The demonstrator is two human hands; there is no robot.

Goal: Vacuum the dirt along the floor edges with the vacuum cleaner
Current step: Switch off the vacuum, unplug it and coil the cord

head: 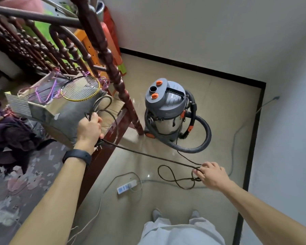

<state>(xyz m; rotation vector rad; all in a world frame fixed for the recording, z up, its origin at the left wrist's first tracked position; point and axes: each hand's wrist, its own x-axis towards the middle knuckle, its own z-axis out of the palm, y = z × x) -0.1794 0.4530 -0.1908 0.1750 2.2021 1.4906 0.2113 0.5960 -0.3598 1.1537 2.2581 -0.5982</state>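
Note:
A grey and steel canister vacuum cleaner (166,110) with orange knobs stands on the beige tile floor near the corner. Its ribbed grey hose (200,144) loops around its right side. The dark power cord (148,155) runs taut between my hands. My left hand (89,129) is shut on coiled loops of the cord, with the plug hanging just below the fist. My right hand (210,174), lower and to the right, pinches the cord, and loose loops lie on the floor beneath it.
A white power strip (126,186) lies on the floor ahead of my feet, its thin cable trailing left. A dark wooden bedpost (113,71) and bed frame fill the left, carrying a cardboard box and a badminton racket (80,88). Black skirting (253,138) lines the walls.

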